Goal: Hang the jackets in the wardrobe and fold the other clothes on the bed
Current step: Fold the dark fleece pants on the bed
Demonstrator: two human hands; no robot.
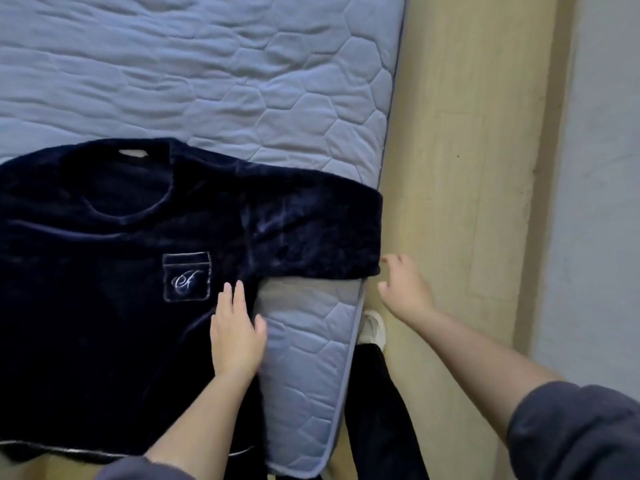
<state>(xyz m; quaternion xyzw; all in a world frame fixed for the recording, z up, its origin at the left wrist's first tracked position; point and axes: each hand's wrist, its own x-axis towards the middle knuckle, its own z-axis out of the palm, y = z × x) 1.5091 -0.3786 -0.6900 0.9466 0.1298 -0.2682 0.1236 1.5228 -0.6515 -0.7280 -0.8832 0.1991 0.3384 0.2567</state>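
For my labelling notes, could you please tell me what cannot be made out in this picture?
Head view:
- navy top: other sleeve cut off by the left edge.
- right hand: blurred, so touching the cuff or not is unclear.
- white footwear: partly hidden behind the mattress edge.

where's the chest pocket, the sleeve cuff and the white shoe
chest pocket (187, 277): head view, on the embroidered letter.
sleeve cuff (370, 233): head view, on the sleeve's outer end.
white shoe (374, 327): head view, on its upper.

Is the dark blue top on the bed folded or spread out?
Spread out: the top lies flat, front up, one sleeve stretched straight out to the mattress edge.
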